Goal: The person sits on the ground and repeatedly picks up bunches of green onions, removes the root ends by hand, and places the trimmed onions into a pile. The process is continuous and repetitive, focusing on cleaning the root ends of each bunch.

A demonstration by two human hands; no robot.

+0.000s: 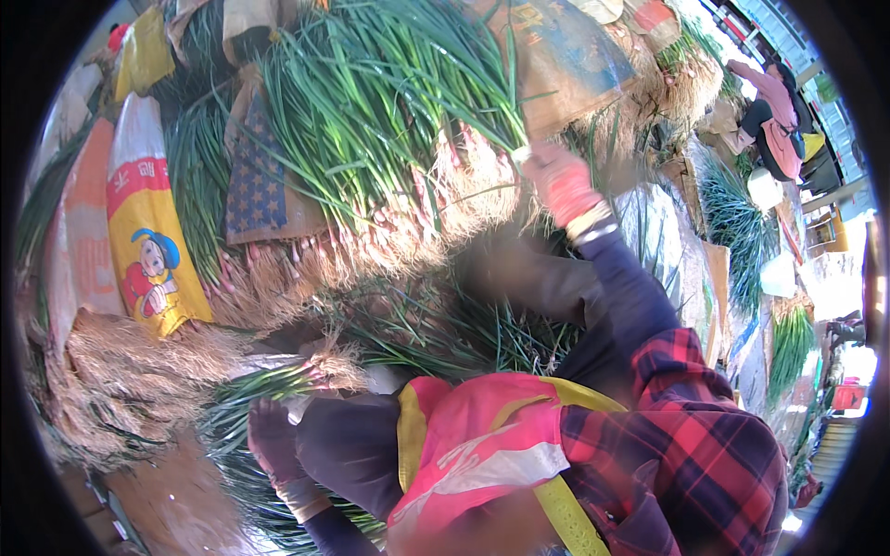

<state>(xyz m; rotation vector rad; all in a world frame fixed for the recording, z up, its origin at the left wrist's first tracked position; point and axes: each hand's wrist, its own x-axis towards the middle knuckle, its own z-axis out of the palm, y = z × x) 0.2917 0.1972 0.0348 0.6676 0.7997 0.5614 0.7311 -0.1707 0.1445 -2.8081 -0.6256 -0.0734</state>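
Observation:
My right hand, in a reddish glove, is closed around the pale root end of green onions. Their leaves stretch up and left over a large pile of green onions with pinkish bulbs and stringy roots. My left hand, in a dark glove, is low at the left beside my dark-trousered knee. Close to it lies a smaller bunch of green onions, roots pointing right. Whether the left fingers hold anything cannot be told.
Loose green leaves lie between my legs. A yellow and red printed sack and a star-patterned sack cover onions at the left. Another printed sack lies at the top. A person in pink sits at the upper right.

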